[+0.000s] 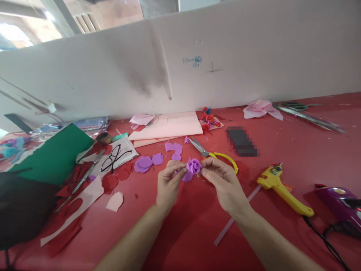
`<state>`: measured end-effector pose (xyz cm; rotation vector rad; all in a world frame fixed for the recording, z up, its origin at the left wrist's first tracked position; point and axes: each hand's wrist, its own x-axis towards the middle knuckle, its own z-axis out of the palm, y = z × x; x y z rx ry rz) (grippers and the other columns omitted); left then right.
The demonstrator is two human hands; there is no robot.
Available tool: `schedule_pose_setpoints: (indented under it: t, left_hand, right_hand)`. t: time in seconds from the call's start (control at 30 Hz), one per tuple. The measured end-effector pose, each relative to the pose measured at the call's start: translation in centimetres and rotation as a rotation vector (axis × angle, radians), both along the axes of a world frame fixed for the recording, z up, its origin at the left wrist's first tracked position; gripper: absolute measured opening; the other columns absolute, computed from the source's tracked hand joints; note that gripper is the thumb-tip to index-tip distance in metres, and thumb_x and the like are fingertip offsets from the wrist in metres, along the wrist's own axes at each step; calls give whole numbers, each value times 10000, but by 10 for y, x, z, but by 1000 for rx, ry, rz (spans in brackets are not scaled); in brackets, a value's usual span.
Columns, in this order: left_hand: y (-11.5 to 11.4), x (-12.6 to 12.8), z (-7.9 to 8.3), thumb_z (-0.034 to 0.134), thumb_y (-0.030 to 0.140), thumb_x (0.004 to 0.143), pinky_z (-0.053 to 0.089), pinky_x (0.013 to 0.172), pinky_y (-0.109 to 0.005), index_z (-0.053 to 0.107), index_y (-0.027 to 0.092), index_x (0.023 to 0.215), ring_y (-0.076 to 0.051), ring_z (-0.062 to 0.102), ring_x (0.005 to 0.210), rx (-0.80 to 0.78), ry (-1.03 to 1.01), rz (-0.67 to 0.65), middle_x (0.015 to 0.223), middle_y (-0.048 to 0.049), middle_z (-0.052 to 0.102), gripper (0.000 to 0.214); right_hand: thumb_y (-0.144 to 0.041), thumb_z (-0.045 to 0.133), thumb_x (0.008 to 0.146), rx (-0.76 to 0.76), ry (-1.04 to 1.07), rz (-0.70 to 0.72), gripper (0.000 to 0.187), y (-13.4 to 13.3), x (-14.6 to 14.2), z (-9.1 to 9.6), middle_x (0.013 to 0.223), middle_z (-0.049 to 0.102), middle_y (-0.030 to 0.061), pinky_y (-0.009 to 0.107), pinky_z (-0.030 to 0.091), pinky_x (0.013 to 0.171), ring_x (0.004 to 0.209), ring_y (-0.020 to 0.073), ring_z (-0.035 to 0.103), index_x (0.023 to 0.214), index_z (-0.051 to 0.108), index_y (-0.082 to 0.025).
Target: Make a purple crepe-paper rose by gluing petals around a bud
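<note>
Between my two hands is a purple paper or foam rose [194, 166], its petals curled around a spiral centre. My left hand [170, 180] pinches its left edge with thumb and fingers. From the other side, my right hand [222, 180] grips a petal edge between thumb and forefinger. Just beyond my right hand lie scissors [203, 148] with yellow handles, partly hidden by it. Cut purple petals [146, 163] form a small pile left of the rose, and purple scraps [176, 149] lie behind it.
A yellow glue gun [284, 188] with a clear glue stick [225, 231] lies right, near a purple device [340, 205] and cord. Eyeglasses [114, 159], green sheet [56, 154] and red scraps [113, 180] are left. Pink sheets [172, 126] and red flowers [209, 119] lie by the white wall [180, 56].
</note>
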<state>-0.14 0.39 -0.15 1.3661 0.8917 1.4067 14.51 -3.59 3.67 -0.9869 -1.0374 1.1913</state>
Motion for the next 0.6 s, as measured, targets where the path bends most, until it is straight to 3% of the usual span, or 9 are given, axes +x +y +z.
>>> schedule_pose_setpoints:
  t: [0.3,0.6]
  left_hand:
    - [2,-3,-4,691,215,784,450,761,-307,735,224,792,-163,568,804,124,68,117,788,-32,654,46]
    - [0,-2,2,701,212,769,448,776,-318,736,224,765,-165,560,793,135,110,108,761,-32,662,37]
  right_hand:
    - [-234,576,791,-9,-142,-7,77,0,-1,4,683,547,-17,287,387,667,674,130,471,730,601,-195]
    - [-241,603,790,-4,-73,-38,50,2,-2,3,716,573,-19,269,393,658,673,118,483,767,615,-197]
